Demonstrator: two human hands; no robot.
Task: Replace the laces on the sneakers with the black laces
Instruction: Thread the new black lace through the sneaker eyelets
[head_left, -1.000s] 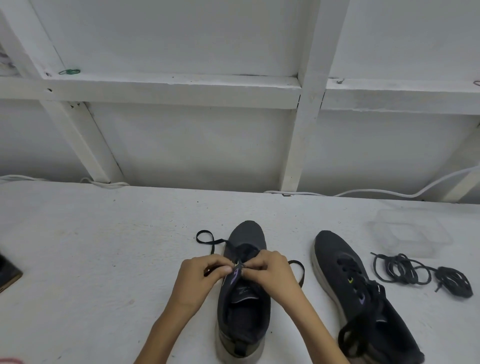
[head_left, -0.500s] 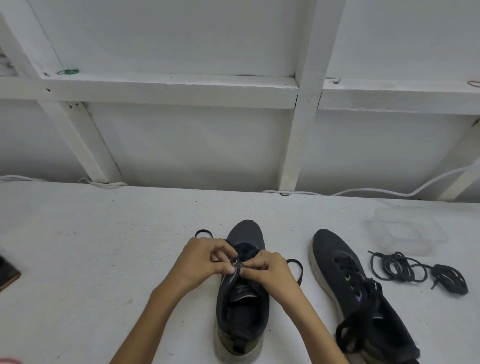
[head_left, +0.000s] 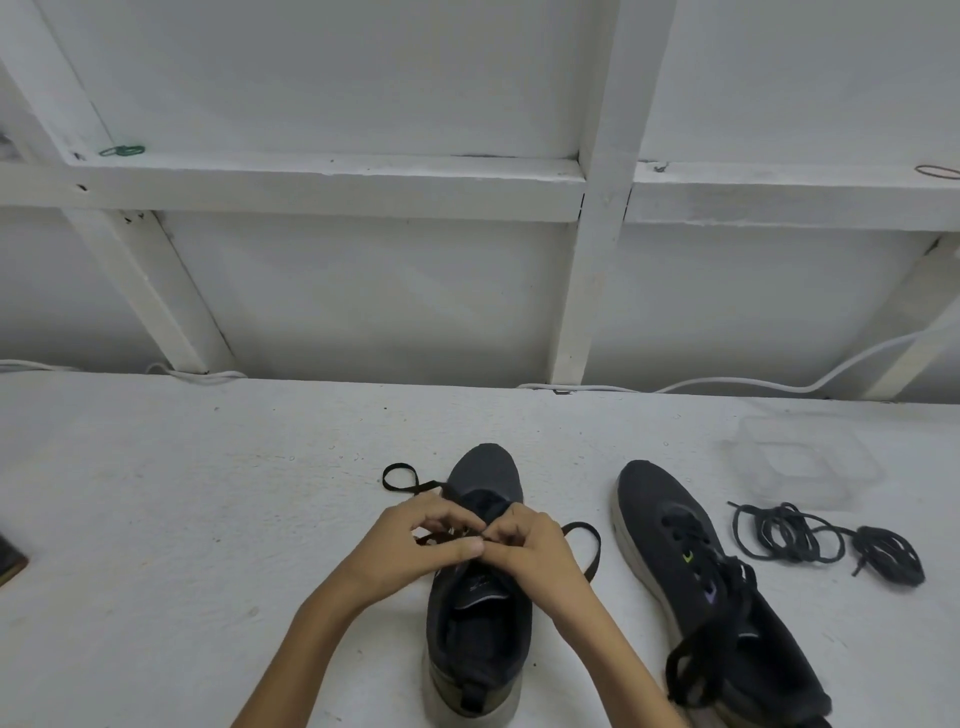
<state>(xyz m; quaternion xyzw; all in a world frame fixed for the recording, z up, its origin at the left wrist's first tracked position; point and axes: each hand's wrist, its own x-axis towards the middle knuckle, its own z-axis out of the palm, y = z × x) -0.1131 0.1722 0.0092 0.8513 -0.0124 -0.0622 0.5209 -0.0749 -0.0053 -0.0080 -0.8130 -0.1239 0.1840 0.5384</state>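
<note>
Working from the left, a dark flat object was noted at the frame edge, well to the left of the left hand; it was cut off by the border and could not be identified. The table was white, with a rough, speckled surface. A flat black lace formed a small loop on the table just beyond the left hand. That hand's fingers were curled, with thumb and forefinger pinching the lace over the eyelet area.

Directly beneath both hands lay the first sneaker, a dark knit upper on a pale sole. Its long axis ran straight away from the person, toe toward the wall, heel nearest, opening upward. The right hand was likewise curled, its fingertips meeting those of the left and gripping the same lace. A second loop of that lace curved out just right of this hand.

Further right stood the second sneaker on its sole, long axis angled, toe away and slightly leftward. A wide fitted lace trailed loosely across its opening. Right again, thin round cord laces lay in a tangled pile. Beyond them sat a shallow clear plastic container, squarish with rounded corners; its contents could not be determined.
</note>
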